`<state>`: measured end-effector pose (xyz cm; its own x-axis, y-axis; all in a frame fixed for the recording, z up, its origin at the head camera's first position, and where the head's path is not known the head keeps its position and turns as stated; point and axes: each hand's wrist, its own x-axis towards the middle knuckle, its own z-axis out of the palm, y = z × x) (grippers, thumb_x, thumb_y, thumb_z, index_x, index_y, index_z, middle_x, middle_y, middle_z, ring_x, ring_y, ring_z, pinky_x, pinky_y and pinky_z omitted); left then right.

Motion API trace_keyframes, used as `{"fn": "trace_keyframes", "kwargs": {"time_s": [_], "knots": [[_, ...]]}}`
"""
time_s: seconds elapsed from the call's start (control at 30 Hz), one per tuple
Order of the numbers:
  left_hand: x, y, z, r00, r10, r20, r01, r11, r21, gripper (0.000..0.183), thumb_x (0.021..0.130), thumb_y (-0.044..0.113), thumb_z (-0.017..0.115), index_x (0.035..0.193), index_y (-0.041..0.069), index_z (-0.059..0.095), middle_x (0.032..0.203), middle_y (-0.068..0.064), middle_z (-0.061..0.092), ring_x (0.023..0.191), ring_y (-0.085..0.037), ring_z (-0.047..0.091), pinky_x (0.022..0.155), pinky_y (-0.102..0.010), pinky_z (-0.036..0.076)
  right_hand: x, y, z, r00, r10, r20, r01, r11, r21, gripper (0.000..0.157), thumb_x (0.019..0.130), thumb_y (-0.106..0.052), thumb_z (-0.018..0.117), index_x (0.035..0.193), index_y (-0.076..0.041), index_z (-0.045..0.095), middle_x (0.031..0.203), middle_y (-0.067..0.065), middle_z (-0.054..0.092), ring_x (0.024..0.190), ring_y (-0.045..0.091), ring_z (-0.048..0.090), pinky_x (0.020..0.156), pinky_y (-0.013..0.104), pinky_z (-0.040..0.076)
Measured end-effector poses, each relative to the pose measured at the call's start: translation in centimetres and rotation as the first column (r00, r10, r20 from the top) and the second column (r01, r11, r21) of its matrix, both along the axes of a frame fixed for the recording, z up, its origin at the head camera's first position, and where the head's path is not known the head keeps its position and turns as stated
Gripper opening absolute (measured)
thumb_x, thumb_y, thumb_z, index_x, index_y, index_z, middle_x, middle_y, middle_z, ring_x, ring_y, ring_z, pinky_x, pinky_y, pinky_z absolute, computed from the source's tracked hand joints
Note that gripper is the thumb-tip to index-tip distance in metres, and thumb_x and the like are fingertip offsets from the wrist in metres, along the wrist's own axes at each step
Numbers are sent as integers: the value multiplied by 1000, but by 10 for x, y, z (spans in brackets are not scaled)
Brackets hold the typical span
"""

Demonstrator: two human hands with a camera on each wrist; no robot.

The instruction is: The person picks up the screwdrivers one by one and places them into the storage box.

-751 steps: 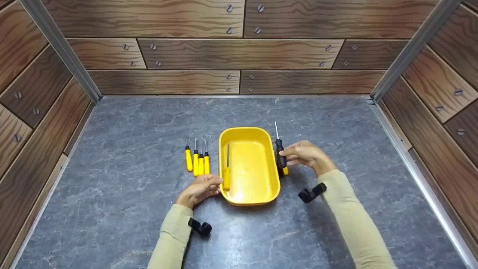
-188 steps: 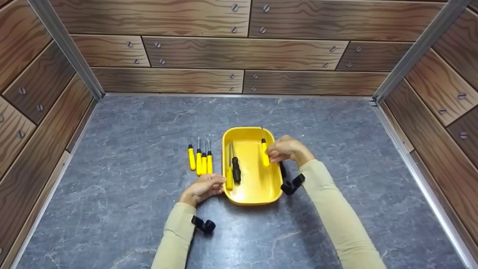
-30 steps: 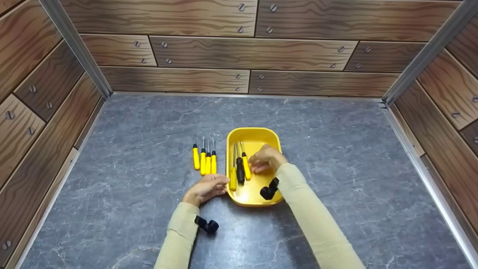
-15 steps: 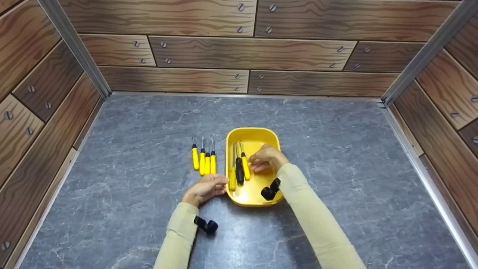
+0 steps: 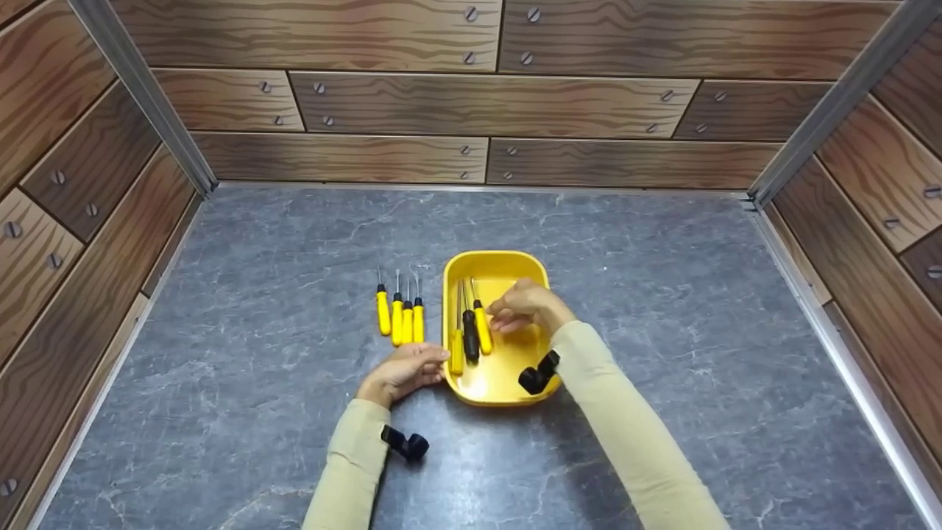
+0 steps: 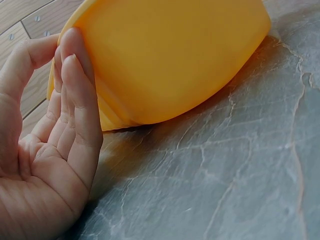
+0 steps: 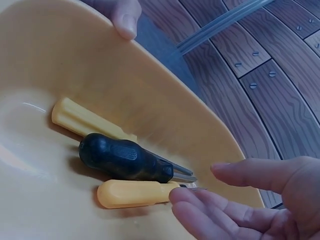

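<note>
Grey tabletop (image 5: 265, 331) bears our tub (image 5: 504, 379), three screwdrivers (image 5: 471, 338) lying inside, black between two yellow. We pinch its edge with the left hand (image 5: 403, 370); our right hand (image 5: 526, 303), thumb and fingers apart, is inside, beside them. Four yellow screwdrivers (image 5: 397, 322) lie outside.

The tray (image 5: 508, 386) stood on the surface (image 5: 280, 368), with three hand tools (image 5: 471, 338) inside its left half, four more hand tools (image 5: 408, 324) to its left, and a wall (image 5: 493, 107) behind it.

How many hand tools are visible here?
7: four yellow tools on the table, left of the tray; two yellow tools and one black tool inside. Others may be hidden.
</note>
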<state>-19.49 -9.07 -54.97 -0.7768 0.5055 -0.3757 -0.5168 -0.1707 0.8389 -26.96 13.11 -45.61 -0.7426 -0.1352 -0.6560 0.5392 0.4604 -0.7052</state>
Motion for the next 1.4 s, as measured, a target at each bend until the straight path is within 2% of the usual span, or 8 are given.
{"fn": "trace_keyframes", "kwargs": {"time_s": [0.23,0.53,0.73,0.93,1.13,1.23,1.4], "knots": [[0,-1,1,1000,8,4,-8,1000,-12,5,88,14,64,84,16,64,75,7,68,67,-5,60,69,-17,53,2,4,3,1000,3,-16,-3,1000,-12,26,87,-4,65,110,9,63,64,5,69,53,10,66,57,21,59],[0,-1,-1,1000,9,7,-9,1000,3,5,88,14,65,91,10,63,76,5,69,66,-6,61,68,-17,53,5,9,6,1000,23,-21,-23,1000,-7,30,88,-5,63,114,10,63,65,4,69,55,10,68,68,26,61],[0,0,1,1000,9,8,-9,1000,4,6,87,15,67,90,11,64,78,5,70,67,-6,62,69,-18,54,6,14,10,997,57,-48,-56,998,22,29,89,-7,63,115,7,64,68,4,70,58,10,68,71,28,61],[1,0,1,1000,2,2,-2,1000,5,8,86,18,69,90,12,65,78,5,70,68,-6,61,70,-18,53,9,21,14,996,57,-75,-57,998,7,29,88,-7,63,114,8,64,69,4,71,59,10,69,72,29,61],[0,0,0,1000,8,2,-8,1000,1,4,86,17,67,87,13,65,77,5,69,67,-6,61,69,-17,53,11,28,16,995,39,-95,-42,999,-24,30,88,-7,63,114,9,62,74,6,72,63,12,70,76,31,61],[0,0,0,1000,6,-1,-6,1000,5,3,88,15,65,86,13,64,75,6,69,65,-5,61,68,-17,53,11,31,17,993,52,-105,-55,998,-28,31,88,-7,62,115,9,62,78,6,73,65,12,70,80,33,61],[0,1,0,1000,-1,-5,1,1000,22,7,90,11,58,86,13,63,74,7,69,64,-4,60,67,-16,53,11,36,19,988,81,-128,-83,996,-14,33,89,-9,60,116,10,62,79,3,72,65,9,69,78,29,61]]}}
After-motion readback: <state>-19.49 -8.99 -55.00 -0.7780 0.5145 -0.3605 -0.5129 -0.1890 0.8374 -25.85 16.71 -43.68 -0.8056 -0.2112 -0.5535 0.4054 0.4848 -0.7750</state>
